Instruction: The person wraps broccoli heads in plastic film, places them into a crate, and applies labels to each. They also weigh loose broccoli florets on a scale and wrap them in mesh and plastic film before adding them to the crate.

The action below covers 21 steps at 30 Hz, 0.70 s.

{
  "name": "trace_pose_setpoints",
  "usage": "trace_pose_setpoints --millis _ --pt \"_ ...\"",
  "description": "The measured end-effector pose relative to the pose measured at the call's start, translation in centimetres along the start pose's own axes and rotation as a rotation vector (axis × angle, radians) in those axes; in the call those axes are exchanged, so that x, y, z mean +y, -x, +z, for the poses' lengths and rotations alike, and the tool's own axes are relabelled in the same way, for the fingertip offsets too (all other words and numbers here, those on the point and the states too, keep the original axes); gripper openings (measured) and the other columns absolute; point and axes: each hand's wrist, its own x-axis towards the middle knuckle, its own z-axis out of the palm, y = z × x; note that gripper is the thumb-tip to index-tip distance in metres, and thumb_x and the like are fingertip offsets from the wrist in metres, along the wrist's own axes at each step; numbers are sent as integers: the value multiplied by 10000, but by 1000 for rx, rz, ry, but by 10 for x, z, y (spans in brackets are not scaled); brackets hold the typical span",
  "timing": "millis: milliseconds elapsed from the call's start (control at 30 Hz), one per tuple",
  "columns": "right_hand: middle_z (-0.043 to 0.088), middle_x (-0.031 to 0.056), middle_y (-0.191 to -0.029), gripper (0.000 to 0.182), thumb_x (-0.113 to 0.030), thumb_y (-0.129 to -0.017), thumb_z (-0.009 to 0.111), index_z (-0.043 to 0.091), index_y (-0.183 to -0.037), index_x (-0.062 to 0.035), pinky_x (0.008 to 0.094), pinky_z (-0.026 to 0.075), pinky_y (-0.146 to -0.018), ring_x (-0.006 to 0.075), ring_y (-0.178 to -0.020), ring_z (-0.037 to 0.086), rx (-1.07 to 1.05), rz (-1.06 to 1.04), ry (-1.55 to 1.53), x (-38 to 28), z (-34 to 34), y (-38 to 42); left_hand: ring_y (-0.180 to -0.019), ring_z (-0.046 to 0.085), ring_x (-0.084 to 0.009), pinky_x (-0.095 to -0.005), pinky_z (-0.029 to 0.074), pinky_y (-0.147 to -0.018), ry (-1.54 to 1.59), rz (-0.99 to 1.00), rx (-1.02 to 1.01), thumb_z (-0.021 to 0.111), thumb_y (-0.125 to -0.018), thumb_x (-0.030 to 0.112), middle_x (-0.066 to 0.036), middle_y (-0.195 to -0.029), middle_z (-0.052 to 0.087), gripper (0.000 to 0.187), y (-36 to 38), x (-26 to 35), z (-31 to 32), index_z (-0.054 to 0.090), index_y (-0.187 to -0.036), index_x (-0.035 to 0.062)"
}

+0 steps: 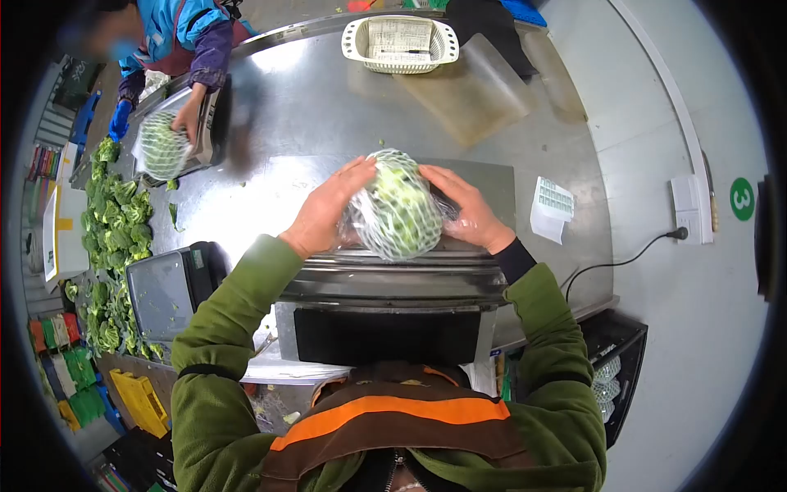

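A round, pale green vegetable head in a white foam net (398,209) sits between my hands, with clear plastic film around its lower sides. My left hand (332,209) presses against its left side, fingertips at the top of the net. From the right, my right hand (467,209) holds the film-covered side, its fingers reaching to the upper edge. Beneath the netted head is a flat metal plate (484,184), and metal rollers (393,283) run along its near side.
At upper left, a co-worker's hand (190,115) rests on another netted head (162,146). Loose broccoli (115,217) lies heaped at left, beside a dark tray (161,293). A white basket (352,41) stands at the back; a label sheet (552,205) and power cord (611,264) are at right.
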Motion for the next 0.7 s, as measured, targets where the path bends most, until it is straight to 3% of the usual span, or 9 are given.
trace_pose_setpoints --millis 67,200,300,333,367,433,500,567,700 --pt "614 175 -1242 611 -301 -786 736 572 -1304 -22 357 437 -996 327 -1148 581 93 25 -249 -17 2 2 -1056 650 -406 -390 522 -909 407 -277 120 842 -703 216 -228 -1179 646 955 8 19 -10 306 -1485 105" --pt "672 175 -1033 509 -293 -796 735 613 -1168 33 358 492 -853 295 -930 655 42 54 -192 -91 -6 56 -944 696 -384 -401 543 -848 414 -286 -16 842 -725 259 -217 -1012 704 809 36 96 -31 424 -1391 68" --pt "670 183 -960 491 -282 -788 742 612 -1130 47 353 502 -805 248 -855 667 7 353 -258 -138 21 111 -963 694 -372 -396 541 -847 465 -369 -184 835 -752 292 -218 -1013 705 790 66 137 -41 427 -1375 30" --pt "677 185 -911 431 -310 -880 682 611 -1095 57 329 539 -711 226 -751 679 -25 414 -293 -149 30 126 -990 681 -385 -401 538 -854 535 -361 -205 823 -770 332 -224 -1031 700 800 74 148 -40 415 -1369 -7" --pt "677 185 -911 431 -310 -880 682 611 -1095 57 329 539 -711 226 -751 679 -14 439 -303 -163 41 142 -965 701 -342 -390 541 -852 582 -442 -287 787 -808 372 -203 -1051 702 754 82 162 -39 444 -1348 -28" --pt "680 181 -887 454 -372 -981 561 602 -1081 69 302 569 -601 222 -672 692 -145 903 -683 -185 58 166 -926 704 -277 -377 549 -832 873 -612 -378 713 -860 462 -171 -1093 691 719 108 173 -13 482 -1319 -40" --pt "666 218 -902 669 -526 -1006 414 560 -1131 115 340 596 -553 284 -704 717 -270 1101 -919 -183 85 197 -1021 657 -244 -414 570 -825 1058 -976 -750 541 -922 608 -136 -1163 664 740 131 177 0 498 -1336 -5" --pt "664 233 -931 748 -585 -996 363 545 -1160 121 369 602 -558 297 -709 716 -346 1232 -964 -185 109 220 -1008 662 -233 -426 588 -780 1430 -1150 -675 516 -919 638 -136 -1142 668 756 175 181 55 488 -1358 24" --pt "665 245 -964 776 -615 -986 352 523 -1220 104 350 594 -605 299 -720 715 -70 1356 -1155 -203 148 268 -984 678 -260 -434 601 -785 1638 -1417 -755 503 -945 593 -164 -1264 595 743 215 188 69 357 -1452 69"
